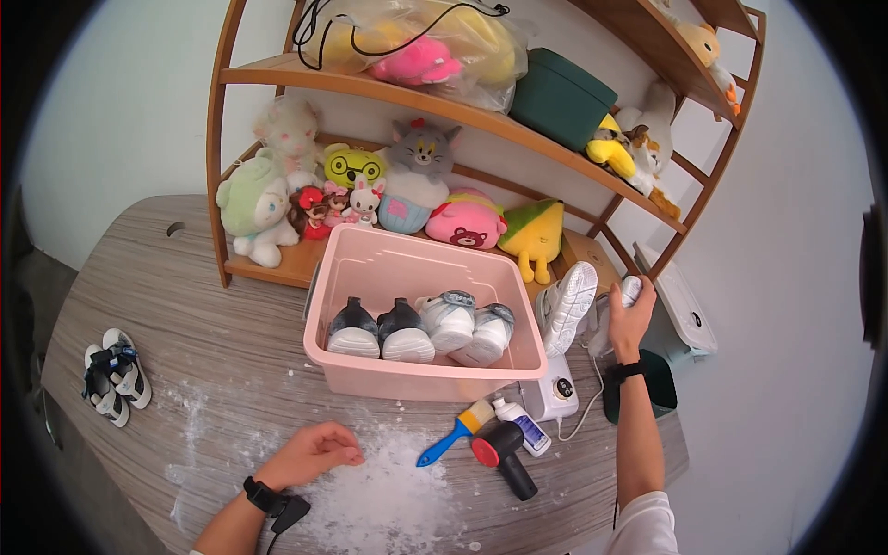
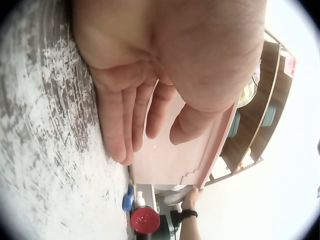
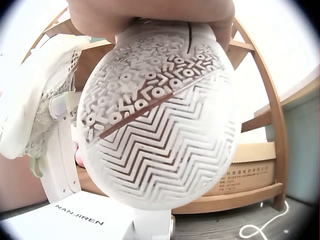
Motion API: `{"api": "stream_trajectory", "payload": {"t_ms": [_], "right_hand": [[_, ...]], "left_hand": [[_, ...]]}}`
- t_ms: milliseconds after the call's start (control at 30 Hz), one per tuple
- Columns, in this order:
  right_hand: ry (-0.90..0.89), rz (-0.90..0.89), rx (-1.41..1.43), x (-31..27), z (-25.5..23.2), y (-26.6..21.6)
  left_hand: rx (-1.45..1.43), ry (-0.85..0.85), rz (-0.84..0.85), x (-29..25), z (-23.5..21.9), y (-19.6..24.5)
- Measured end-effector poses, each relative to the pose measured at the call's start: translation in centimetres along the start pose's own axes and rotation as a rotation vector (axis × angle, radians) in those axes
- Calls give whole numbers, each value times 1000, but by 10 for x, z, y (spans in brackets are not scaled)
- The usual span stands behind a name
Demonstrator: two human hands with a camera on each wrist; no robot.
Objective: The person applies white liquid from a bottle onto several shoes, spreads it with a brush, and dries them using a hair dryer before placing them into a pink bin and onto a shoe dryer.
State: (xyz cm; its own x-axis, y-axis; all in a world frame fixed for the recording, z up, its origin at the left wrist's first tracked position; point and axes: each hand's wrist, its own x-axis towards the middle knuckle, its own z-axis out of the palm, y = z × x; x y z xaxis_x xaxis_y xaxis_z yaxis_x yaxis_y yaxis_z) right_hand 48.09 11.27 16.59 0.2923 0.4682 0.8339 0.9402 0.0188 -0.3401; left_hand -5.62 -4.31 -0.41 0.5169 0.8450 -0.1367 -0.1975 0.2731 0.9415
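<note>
My right hand (image 1: 632,319) grips a white shoe (image 3: 165,115), its patterned sole filling the middle of the right wrist view. Another white shoe (image 1: 568,308) is tilted up on the white shoe dryer (image 1: 555,388), just left of that hand. Low over the powder-dusted table (image 1: 388,504), my left hand (image 1: 314,453) has loosely bent fingers and holds nothing. Four-sided and pink, the plastic bin (image 1: 421,381) stands ahead of it. Inside the bin are a pair of dark-and-white shoes (image 1: 405,333) and a pair of grey-and-white shoes (image 1: 450,324).
Right of the left hand lie a blue-handled brush (image 1: 455,435), a white bottle (image 1: 525,427) and a black-and-red handheld tool (image 1: 504,458). Small shoes (image 1: 117,377) sit at far left. A wooden shelf (image 1: 370,88) with plush toys rises behind; a dark green bin (image 1: 659,381) stands right.
</note>
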Motion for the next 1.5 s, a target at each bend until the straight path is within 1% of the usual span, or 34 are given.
{"api": "stream_trajectory", "payload": {"t_ms": [67, 133, 200, 367, 433, 467, 533, 833, 967, 1033, 1067, 1100, 1133, 1167, 1233, 1267, 1300, 1333, 1367, 1433, 1500], "right_hand": [[-17, -36, -15, 3, -5, -8], [-73, -19, -96, 6, -8, -22], [-101, 0, -113, 8, -9, -29], [-168, 36, -181, 6, -6, -24], [-106, 94, -103, 2, 1, -13], [-109, 93, -109, -1, 5, -7], [22, 73, -23, -8, 13, 3], [82, 55, -6, -14, 14, -4], [19, 123, 75, -17, 11, 2], [14, 5, 143, -22, 9, 14], [-38, -8, 148, -24, 5, 22], [-46, -23, 216, -28, 2, 27], [-76, -16, 179, -33, -5, 27], [-106, -9, 145, -39, -19, 23], [-183, 50, 189, -57, -40, 20], [-174, 58, 235, -70, -52, 4], [-170, 70, 282, -84, -65, -11], [-179, 0, 214, -100, -76, -22], [-183, -72, 145, -115, -86, -31], [-212, -220, 203, -151, -96, -54], [-405, -302, 227, -181, -109, -83]], "left_hand": [[1, -1, -7, 0, 1, 0], [-9, -8, -6, 0, 1, 1], [-10, -8, -12, 1, 0, -1], [-10, -11, -12, 2, 0, -2], [-6, -9, -12, 3, 0, -3], [-11, -13, -15, 2, 0, -3], [4, -4, -22, 3, 0, -3], [-5, 2, -20, 0, 1, -1], [36, 21, -8, 0, -1, -3], [18, -2, -5, 0, 0, -2], [22, 11, 1, 3, 1, -2], [28, -12, -3, 4, 0, -2], [35, -23, -12, 2, -2, -4], [43, 14, -15, 2, -5, -7], [47, -67, 27, 6, -7, -13], [52, -21, 24, 8, -7, -15], [70, -43, 34, 8, -8, -16], [87, -65, 42, 7, -8, -16], [89, -20, 35, 7, -9, -16], [106, -92, 35, 8, -8, -13], [105, -73, 22, 7, -7, -8]]}}
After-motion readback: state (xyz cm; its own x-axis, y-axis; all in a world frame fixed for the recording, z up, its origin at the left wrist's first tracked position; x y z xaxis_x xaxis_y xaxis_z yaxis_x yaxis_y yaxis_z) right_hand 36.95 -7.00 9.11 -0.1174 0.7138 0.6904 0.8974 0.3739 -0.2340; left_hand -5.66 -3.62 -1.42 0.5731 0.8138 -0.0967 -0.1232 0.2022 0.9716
